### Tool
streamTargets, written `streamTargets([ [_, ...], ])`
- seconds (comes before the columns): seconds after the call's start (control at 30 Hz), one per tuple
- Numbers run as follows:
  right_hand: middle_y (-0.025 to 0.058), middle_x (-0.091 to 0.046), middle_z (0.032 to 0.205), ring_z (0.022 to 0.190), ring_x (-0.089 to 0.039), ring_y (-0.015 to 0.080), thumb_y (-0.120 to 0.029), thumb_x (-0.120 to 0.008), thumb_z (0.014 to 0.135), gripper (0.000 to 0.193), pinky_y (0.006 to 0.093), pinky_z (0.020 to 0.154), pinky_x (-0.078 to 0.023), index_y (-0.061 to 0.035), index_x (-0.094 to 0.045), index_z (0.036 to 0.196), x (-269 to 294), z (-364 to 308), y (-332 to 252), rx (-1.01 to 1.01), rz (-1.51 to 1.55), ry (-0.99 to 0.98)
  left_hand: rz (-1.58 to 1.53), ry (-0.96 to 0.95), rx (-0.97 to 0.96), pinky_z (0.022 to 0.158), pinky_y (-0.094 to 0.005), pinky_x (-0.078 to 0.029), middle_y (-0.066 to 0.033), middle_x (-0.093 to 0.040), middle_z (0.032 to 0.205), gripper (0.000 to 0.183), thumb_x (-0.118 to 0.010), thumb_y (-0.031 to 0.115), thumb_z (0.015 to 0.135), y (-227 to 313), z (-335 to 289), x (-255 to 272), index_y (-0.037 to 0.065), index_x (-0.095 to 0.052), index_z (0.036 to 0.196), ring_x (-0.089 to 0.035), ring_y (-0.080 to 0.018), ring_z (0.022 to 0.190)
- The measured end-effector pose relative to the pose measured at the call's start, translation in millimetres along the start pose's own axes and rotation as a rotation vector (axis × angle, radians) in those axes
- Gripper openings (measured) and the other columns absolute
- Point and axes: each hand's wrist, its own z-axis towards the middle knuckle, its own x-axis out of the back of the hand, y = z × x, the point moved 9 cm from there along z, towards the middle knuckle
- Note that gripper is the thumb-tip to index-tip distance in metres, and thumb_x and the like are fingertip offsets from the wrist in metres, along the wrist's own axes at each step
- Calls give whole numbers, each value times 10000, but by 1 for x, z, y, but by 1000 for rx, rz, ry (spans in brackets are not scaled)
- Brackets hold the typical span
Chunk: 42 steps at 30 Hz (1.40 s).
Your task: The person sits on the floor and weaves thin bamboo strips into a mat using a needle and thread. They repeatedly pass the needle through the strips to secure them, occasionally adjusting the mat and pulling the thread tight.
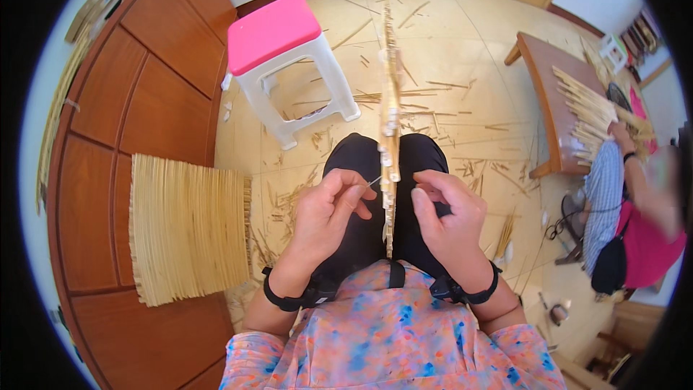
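A straw-coloured panel of stacked strips [390,112], seen edge-on, stands upright between my knees and runs away from me. On its left side, my left hand [333,206] is closed in a pinch on a thin, needle-like piece [375,181] that points at the panel. My right hand [451,206] is at the panel's right side, its fingers curled together near the edge. Whatever those fingers hold, if anything, is too small to make out. Both hands are at about the same height above my dark trousers.
A wide panel of pale strips [189,230] leans against the wooden cabinet [94,195] at left. Ahead stands a white stool with a pink top [276,32]. Straw scraps [498,173] litter the tiled floor. At right, another person [650,245] handles straw bundles [586,112] on a wooden table [538,65].
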Motion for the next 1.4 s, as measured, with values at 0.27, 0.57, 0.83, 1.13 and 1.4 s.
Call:
streamTargets([
  [0.27, 133, -736, 902, 793, -738, 232, -54, -764, 751, 211, 307, 675, -599, -22, -731, 958, -19, -33, -44, 439, 290, -638, 59, 156, -417, 661, -245, -540, -87, -703, 838, 76, -681, -20, 905, 25, -19, 38, -18, -714, 973, -693, -146, 718],
  [0.57, 75, -696, 1016, 817, -701, 209, -113, -743, 756, 266, 273, 634, -578, -54, -747, 1015, -30, -64, -69, 884, -17, -506, -1054, -449, 244, 694, -270, -571, -95, -715, 848, 81, -700, 5, 913, -23, -52, -22, -35, -702, 984, -692, -147, 741],
  [0.83, 66, -691, 1026, 822, -691, 201, -78, -742, 733, 261, 275, 647, -574, -53, -747, 993, -39, -71, -78, 922, -89, -564, -1082, -556, 345, 663, -227, -538, -42, -702, 862, 87, -693, 115, 953, -58, -62, -54, 28, -684, 960, -658, -94, 725],
  [1.13, 125, -721, 915, 850, -741, 303, -165, -718, 908, 162, 364, 676, -617, -64, -595, 932, -19, -50, -49, 464, 176, -509, -788, -247, 230, 641, -221, -508, -38, -682, 871, 94, -630, 112, 986, -74, -30, -23, 19, -637, 1005, -623, -87, 676],
  [1.4, 180, -713, 828, 802, -727, 290, -185, -580, 1027, 204, 355, 723, -594, -9, -494, 971, -14, -48, -23, 125, 384, -460, -293, -115, -6, 650, -220, -497, -26, -653, 903, 341, -638, 11, 929, -37, 0, -18, 30, -582, 1265, -618, -74, 717],
])
